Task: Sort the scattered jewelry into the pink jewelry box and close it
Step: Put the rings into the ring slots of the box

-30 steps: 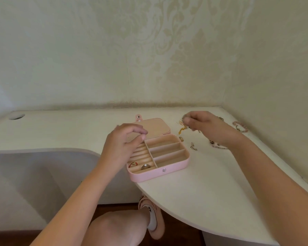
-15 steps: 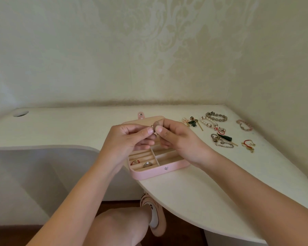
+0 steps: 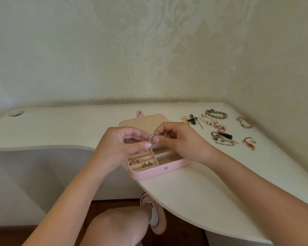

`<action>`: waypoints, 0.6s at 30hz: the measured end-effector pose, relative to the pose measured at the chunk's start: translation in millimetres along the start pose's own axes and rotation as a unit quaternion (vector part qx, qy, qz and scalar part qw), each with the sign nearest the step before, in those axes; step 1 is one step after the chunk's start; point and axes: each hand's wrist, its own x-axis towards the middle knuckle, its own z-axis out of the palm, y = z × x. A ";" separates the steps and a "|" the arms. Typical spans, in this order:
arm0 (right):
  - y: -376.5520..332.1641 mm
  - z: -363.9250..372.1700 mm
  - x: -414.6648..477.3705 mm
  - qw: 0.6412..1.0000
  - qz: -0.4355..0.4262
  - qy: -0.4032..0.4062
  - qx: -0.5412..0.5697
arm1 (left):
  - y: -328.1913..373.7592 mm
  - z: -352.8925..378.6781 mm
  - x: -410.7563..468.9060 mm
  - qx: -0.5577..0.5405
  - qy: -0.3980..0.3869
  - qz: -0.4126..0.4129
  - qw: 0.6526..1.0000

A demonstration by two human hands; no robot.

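Observation:
The pink jewelry box (image 3: 156,172) lies open near the desk's front edge, its lid (image 3: 142,122) flat behind it. A red ring (image 3: 133,162) and a silver ring (image 3: 146,164) sit in its front left slots. Above the box, my left hand (image 3: 119,144) and my right hand (image 3: 181,141) meet and both pinch a small silver ring (image 3: 151,138) between fingertips. Scattered jewelry lies to the right: a grey bead bracelet (image 3: 216,113), a pearl bracelet (image 3: 207,120), green tassel earrings (image 3: 192,120), a chain (image 3: 223,141).
A pink bead bracelet (image 3: 244,122) and a red-and-gold piece (image 3: 249,142) lie near the right wall. The white desk (image 3: 194,189) curves at the front, with a cable hole (image 3: 16,113) at far left. My knee and shoe show below the desk edge.
My right hand came back from the jewelry pile to above the box with a small ring. Both hands now pinch it together; the pile at right is uncovered.

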 end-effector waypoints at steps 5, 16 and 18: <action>-2.0 1.6 -0.3 0.999 -0.012 -0.001 0.047 | -4.1 2.7 -2.3 -0.053 -0.010 0.014 0.998; -6.3 -7.7 -3.0 0.986 0.044 -0.080 0.140 | 7.8 0.1 -11.5 0.035 -0.038 0.076 0.996; -6.8 -10.4 -3.5 0.975 0.066 -0.120 0.177 | 14.5 -2.0 -14.1 0.063 -0.054 0.087 0.993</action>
